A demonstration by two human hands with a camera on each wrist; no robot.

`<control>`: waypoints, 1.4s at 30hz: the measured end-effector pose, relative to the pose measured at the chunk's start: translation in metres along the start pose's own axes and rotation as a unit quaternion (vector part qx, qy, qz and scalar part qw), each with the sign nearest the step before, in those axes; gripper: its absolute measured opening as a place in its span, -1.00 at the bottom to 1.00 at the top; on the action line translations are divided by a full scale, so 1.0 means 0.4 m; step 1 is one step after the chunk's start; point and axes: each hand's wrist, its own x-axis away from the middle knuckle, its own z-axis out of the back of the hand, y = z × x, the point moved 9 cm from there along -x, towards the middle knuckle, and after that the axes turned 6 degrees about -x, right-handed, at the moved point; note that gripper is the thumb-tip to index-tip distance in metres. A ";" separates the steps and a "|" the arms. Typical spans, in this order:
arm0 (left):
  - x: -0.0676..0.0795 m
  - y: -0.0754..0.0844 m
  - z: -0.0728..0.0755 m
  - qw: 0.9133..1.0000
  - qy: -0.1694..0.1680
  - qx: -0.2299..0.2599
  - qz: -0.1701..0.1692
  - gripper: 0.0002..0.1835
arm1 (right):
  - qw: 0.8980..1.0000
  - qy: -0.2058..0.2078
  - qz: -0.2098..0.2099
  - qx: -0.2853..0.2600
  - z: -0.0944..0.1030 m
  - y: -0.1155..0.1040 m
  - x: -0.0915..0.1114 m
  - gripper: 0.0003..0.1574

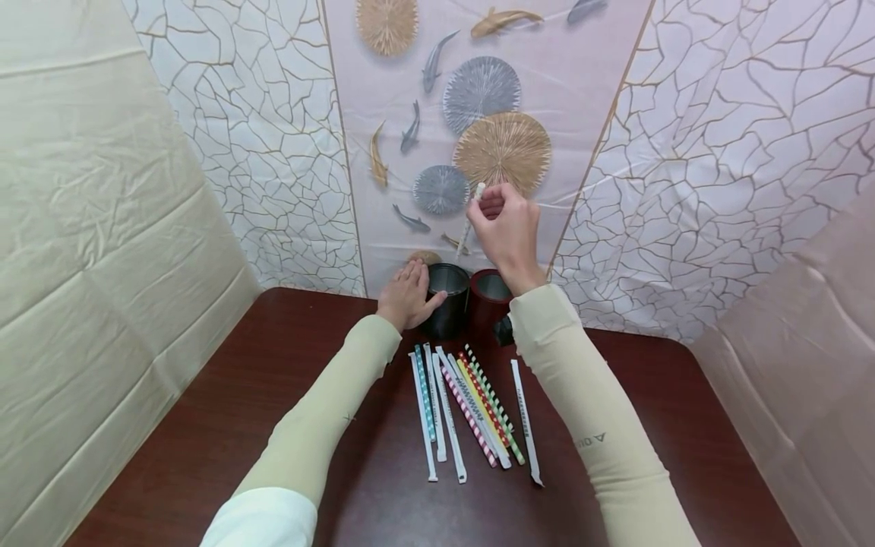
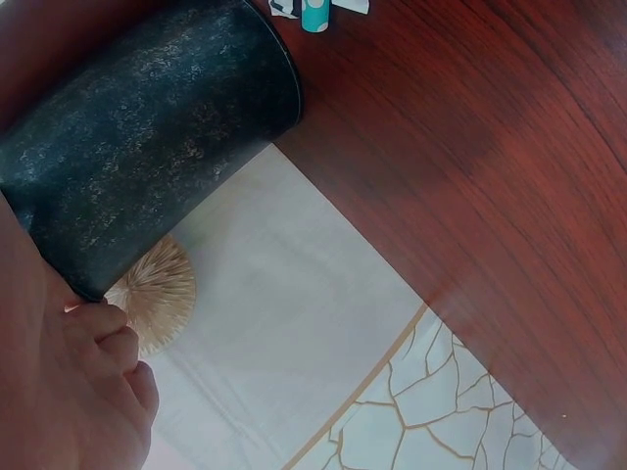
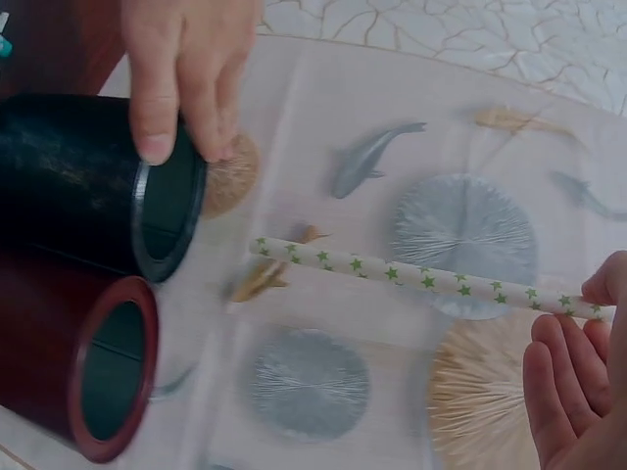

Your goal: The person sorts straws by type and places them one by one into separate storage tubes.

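My left hand (image 1: 408, 295) grips the upper part of a black cylindrical cup (image 1: 446, 323), its thumb across the near rim and the fingers along the far left side. In the right wrist view, the cup's rim (image 3: 144, 230) and dark hollow inside face the camera. Up and to the right, my right hand (image 1: 509, 228) pinches a white paper straw (image 3: 392, 274) with green stars by its upper end. Slanting down, the straw's free lower end hangs above the black cup's mouth, apart from it. A dark red cup (image 1: 488, 304) stands close beside the black one.
Several straws lie side by side nearer the person, among them a teal dotted straw (image 1: 425, 395), a pink striped straw (image 1: 468, 418) and a white-wrapped straw (image 1: 525, 425) off to the right. A patterned cloth backdrop (image 1: 287, 152) rises behind the brown table (image 1: 273, 365).
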 end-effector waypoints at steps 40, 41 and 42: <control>0.001 0.003 0.005 1.000 0.001 -0.013 -0.002 -0.06 | 0.997 -0.047 -0.065 0.021 -0.015 0.182 0.092 -0.65; 0.002 0.003 0.006 1.000 0.001 -0.012 -0.002 -0.06 | 0.996 -0.048 -0.064 0.026 -0.012 0.183 0.092 -0.65; 0.003 0.003 0.006 1.000 0.001 -0.011 -0.002 -0.06 | 0.996 -0.049 -0.063 0.032 -0.008 0.183 0.092 -0.65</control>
